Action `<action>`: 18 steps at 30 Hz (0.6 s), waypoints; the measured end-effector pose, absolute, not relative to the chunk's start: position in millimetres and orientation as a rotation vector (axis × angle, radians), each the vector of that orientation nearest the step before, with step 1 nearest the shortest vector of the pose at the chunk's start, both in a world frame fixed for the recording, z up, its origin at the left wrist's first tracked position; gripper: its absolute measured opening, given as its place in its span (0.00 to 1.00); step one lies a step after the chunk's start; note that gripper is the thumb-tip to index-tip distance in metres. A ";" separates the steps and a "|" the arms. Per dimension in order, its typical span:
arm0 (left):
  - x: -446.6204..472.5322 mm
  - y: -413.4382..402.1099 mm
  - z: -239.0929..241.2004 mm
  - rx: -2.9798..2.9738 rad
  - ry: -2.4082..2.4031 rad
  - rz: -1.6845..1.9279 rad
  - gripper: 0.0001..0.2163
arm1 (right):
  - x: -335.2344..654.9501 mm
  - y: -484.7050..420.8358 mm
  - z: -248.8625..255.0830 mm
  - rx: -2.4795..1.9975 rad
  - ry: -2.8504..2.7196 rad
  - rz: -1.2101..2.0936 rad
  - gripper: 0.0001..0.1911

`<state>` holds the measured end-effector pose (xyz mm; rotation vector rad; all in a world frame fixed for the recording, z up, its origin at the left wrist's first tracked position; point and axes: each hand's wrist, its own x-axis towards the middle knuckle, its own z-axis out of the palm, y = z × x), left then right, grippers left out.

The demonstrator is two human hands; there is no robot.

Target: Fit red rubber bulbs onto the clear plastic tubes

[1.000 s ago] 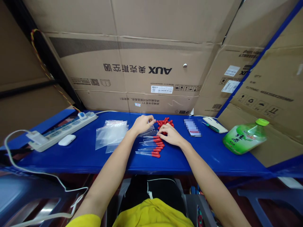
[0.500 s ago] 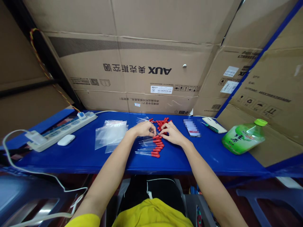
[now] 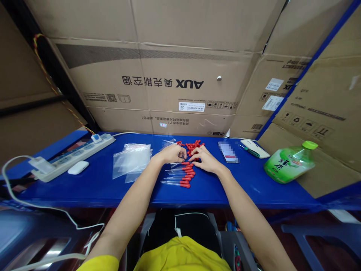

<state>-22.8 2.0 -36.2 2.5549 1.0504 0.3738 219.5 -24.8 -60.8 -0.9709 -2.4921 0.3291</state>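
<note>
Several glass droppers (image 3: 172,183) with red rubber bulbs (image 3: 185,185) lie in a row on the blue table, bulbs to the right. At the row's far end is my left hand (image 3: 171,153), its fingers curled in towards the thumb; what they hold, if anything, is hidden. Facing it, my right hand (image 3: 205,159) has bent fingers slightly apart beside the uppermost bulbs, with nothing visible between them. Behind both hands sits a pile of loose red bulbs (image 3: 196,143). More clear glass tubes (image 3: 168,143) show just beyond my left hand.
Clear zip bags (image 3: 132,160) lie left of my hands. A white power strip (image 3: 76,156) and white earbud case (image 3: 78,167) are farther left. To the right are a phone (image 3: 228,152), a green-handled screwdriver (image 3: 251,152) and a green-capped bottle (image 3: 290,163). Cardboard (image 3: 158,94) walls the back.
My right fingers have drawn slightly apart from the top of the row, where a red-bulbed dropper now shows more clearly. The left hand is nearly in the same place.
</note>
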 end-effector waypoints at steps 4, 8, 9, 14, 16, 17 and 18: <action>-22.9 3.0 -36.9 2.568 1.053 0.373 0.08 | 220.9 -23.8 -61.7 -0.956 -2.503 0.338 0.08; -23.4 4.9 -38.4 2.586 1.070 0.364 0.07 | 221.3 -23.5 -61.5 -0.947 -2.494 0.349 0.09; -23.5 5.2 -38.7 2.583 1.070 0.358 0.07 | 220.7 -23.9 -61.1 -0.947 -2.488 0.353 0.09; -23.2 5.7 -39.9 2.573 1.075 0.355 0.07 | 209.3 -28.9 -59.8 -0.989 -2.396 0.346 0.10; -22.7 5.4 -40.5 2.582 1.098 0.360 0.08 | 202.2 -31.0 -60.6 -1.022 -2.371 0.319 0.11; -22.3 5.2 -40.8 2.583 1.118 0.363 0.08 | 199.0 -31.6 -61.3 -1.034 -2.370 0.303 0.11; -21.9 5.1 -41.1 2.581 1.141 0.365 0.08 | 196.5 -31.8 -62.1 -1.039 -2.377 0.289 0.10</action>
